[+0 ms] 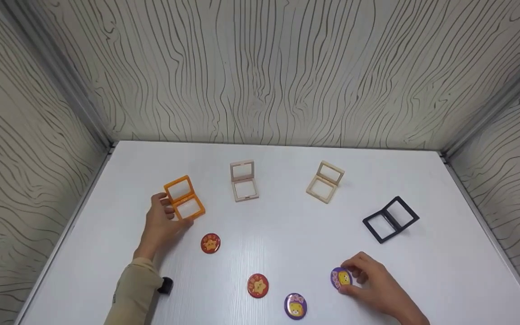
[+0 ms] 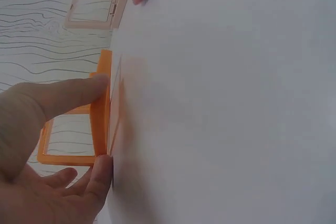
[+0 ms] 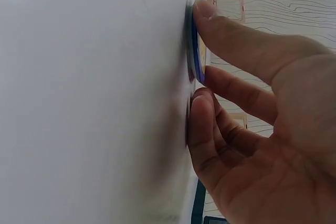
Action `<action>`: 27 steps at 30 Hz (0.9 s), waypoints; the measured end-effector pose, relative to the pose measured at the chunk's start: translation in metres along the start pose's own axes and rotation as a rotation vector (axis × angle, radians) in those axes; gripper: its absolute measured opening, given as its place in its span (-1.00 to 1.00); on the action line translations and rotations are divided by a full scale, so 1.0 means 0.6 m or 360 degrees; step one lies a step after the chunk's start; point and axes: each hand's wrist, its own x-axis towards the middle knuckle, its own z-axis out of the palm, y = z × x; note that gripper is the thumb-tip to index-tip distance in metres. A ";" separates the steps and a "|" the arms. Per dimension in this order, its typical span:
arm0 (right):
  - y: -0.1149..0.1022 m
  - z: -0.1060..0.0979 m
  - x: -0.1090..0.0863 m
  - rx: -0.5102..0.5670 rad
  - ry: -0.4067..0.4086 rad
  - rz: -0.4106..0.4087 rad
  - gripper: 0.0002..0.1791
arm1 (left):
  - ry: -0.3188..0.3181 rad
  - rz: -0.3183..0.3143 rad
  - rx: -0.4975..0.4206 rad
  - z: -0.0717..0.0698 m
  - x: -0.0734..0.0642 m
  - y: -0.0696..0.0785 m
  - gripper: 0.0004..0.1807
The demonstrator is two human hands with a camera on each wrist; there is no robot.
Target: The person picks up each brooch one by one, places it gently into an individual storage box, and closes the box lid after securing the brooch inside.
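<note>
My left hand (image 1: 163,225) grips an orange hinged display frame (image 1: 182,199), which lies opened out with its upper half tilted up. In the left wrist view, the thumb presses one edge of the orange frame (image 2: 100,114) and fingers hold the opposite edge. Lower right, my right hand (image 1: 373,284) pinches a round purple badge (image 1: 339,278) with a yellow bear on it. The right wrist view shows this badge (image 3: 195,51) edge-on between thumb and index finger, close to the tabletop. Nearest the left hand lies a red star badge (image 1: 211,243).
Another red star badge (image 1: 258,285) and a second purple badge (image 1: 295,306) lie near the front. Opened frames stand farther back: a pinkish one (image 1: 243,179), a beige one (image 1: 327,179) and a black one (image 1: 392,220). Patterned walls (image 1: 260,90) border the white table (image 1: 287,225).
</note>
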 end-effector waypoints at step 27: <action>-0.004 -0.003 -0.001 0.0339 0.0070 0.0024 -0.72 | -0.0134 0.0112 0.0125 0.080 -0.021 0.052 0.14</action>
